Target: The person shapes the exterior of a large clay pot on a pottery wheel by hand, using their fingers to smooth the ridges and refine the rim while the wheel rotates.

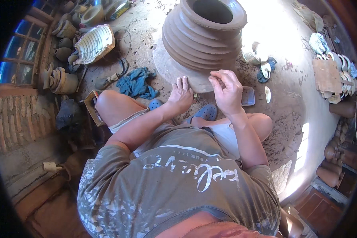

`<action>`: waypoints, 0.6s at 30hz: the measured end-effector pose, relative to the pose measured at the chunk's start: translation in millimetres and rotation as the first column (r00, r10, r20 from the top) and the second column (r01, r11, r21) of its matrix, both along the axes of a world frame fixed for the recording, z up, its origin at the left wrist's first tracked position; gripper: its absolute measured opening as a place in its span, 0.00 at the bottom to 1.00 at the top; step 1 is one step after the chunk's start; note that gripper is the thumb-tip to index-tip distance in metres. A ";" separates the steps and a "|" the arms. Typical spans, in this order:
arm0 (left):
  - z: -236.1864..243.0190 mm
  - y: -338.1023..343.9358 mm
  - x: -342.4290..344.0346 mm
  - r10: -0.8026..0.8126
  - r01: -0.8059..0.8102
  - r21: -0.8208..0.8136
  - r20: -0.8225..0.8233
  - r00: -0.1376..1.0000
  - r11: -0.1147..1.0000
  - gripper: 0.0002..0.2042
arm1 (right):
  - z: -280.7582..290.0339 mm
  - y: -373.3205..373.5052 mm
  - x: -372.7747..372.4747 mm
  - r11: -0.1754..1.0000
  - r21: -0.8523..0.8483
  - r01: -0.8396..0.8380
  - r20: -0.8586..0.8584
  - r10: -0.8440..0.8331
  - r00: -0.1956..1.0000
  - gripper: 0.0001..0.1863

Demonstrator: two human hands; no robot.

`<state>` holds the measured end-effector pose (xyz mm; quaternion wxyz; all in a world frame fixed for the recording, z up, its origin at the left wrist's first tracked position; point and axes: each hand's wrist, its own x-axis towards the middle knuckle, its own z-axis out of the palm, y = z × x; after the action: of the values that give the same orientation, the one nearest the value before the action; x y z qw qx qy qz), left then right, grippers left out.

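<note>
A large brown clay pot (202, 43) with ridged walls and a wide round mouth stands on a pale round turntable (168, 65) in front of me. My left hand (181, 96) reaches to the near edge of this disc, palm down, fingers stretched out and holding nothing. Close to the pot's lower right side is my right hand (228, 88), with thumb and fingertips drawn together. Whether something small sits in that pinch, or whether it touches the clay, I cannot make out.
A crumpled blue cloth (137, 82) lies left of the turntable, near a ribbed white mould (95, 44). Right of my right hand is a small clear plastic tub (248, 96). Farther right are a round pale container (254, 53) and a white oval piece (268, 94).
</note>
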<state>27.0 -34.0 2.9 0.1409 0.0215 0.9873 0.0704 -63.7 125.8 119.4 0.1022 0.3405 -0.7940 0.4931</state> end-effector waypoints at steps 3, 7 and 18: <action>1.6 -0.5 0.6 -0.012 0.012 -0.004 -0.002 1.000 1.000 0.32 | -3.3 -6.1 -7.7 1.000 0.016 -0.007 -0.141 0.009 0.990 0.07; 4.0 -0.3 1.1 -0.002 0.002 0.009 0.009 1.000 1.000 0.33 | 12.3 -21.6 -15.5 0.991 0.126 0.048 -0.433 0.011 0.901 0.10; -13.0 -4.7 -5.7 0.104 -0.106 -0.051 -0.034 0.994 0.993 0.31 | 12.6 -51.2 -32.8 0.964 0.217 0.156 -0.708 0.045 0.705 0.09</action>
<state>21.3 -38.7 -10.1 0.1219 -0.0330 0.9907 0.0513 -96.4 74.6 132.1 0.3677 0.4894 -0.7616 0.2128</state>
